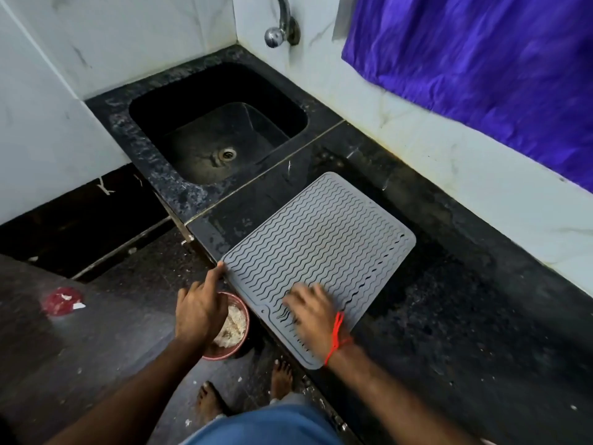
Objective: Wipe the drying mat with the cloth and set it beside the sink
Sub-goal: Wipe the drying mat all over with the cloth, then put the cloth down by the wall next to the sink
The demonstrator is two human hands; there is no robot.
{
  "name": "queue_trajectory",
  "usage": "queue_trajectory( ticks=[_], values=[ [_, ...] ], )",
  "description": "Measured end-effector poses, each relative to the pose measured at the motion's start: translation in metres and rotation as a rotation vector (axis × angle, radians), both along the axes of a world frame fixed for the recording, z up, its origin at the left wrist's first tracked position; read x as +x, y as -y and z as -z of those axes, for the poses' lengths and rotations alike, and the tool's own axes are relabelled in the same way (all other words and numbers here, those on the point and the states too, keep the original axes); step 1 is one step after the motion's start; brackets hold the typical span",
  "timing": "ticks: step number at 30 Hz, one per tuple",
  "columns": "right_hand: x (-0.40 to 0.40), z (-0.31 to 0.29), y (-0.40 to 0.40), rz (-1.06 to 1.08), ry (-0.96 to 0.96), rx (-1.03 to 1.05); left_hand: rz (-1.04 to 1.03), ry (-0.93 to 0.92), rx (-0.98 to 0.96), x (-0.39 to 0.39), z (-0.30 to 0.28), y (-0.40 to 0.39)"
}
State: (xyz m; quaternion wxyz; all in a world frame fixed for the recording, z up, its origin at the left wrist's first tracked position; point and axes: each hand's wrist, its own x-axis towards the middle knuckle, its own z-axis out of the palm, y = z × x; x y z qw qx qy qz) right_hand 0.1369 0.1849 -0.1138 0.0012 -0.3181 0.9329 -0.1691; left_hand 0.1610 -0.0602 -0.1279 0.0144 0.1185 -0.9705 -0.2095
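A grey ribbed drying mat [324, 248] lies flat on the black stone counter [465, 300], just right of the black sink [218, 136]. Its near edge overhangs the counter's front edge slightly. My left hand [199, 306] has its fingers curled and its index finger touches the mat's near-left corner. My right hand [313, 311], with a red thread on the wrist, rests flat on the mat's near part with fingers spread and blurred. No cloth shows in either hand.
A tap [282, 27] sticks out of the wall above the sink. Purple fabric [481, 65] hangs on the right wall. On the floor below stand a pink bowl [236, 332] with pale food and a red lid [61, 300]. My bare feet [279, 377] are by the counter.
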Motion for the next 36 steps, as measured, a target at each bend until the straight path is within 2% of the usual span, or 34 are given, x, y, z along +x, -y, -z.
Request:
queue_trajectory(
  ticks=[2, 3, 6, 8, 10, 12, 14, 17, 24, 29, 31, 33, 36],
  values=[
    [0.027, -0.004, 0.013, -0.103, 0.060, -0.027, -0.012, -0.011, 0.010, 0.000, -0.001, 0.000],
    [0.032, -0.008, 0.014, -0.091, 0.168, -0.092, -0.013, -0.013, 0.014, -0.001, -0.003, 0.001],
    [0.028, -0.027, 0.002, 0.099, 0.642, -0.447, -0.021, -0.013, 0.048, -0.005, -0.009, 0.007],
    [0.022, -0.036, -0.019, 0.258, 0.803, -0.759, 0.002, -0.008, 0.061, -0.009, -0.013, 0.011],
    [0.021, -0.037, -0.047, 0.500, 0.767, -0.994, 0.047, -0.001, 0.043, -0.013, -0.014, 0.014],
    [0.024, -0.030, -0.076, 0.785, 0.658, -1.061, 0.059, -0.005, 0.036, -0.016, -0.014, 0.016],
    [0.031, -0.018, -0.106, 1.029, 0.500, -0.987, 0.061, -0.011, 0.048, -0.018, -0.014, 0.013],
    [0.050, -0.004, -0.142, 1.226, 0.231, -0.778, 0.086, -0.026, 0.079, -0.019, -0.010, 0.009],
    [0.072, -0.015, -0.160, 1.504, 0.253, -0.733, 0.206, 0.039, 0.088, -0.027, 0.004, 0.019],
    [0.094, -0.019, -0.143, 1.619, 0.255, -0.865, 0.360, 0.059, 0.134, -0.044, 0.001, 0.035],
    [0.101, -0.018, -0.138, 1.618, 0.302, -0.631, 0.395, 0.038, 0.162, -0.050, 0.001, 0.036],
    [0.107, -0.017, -0.129, 1.628, 0.245, -0.438, 0.455, 0.029, 0.186, -0.052, 0.000, 0.047],
    [0.115, -0.024, -0.111, 1.687, 0.203, -0.462, 0.547, 0.031, 0.191, -0.053, 0.002, 0.061]
  ],
)
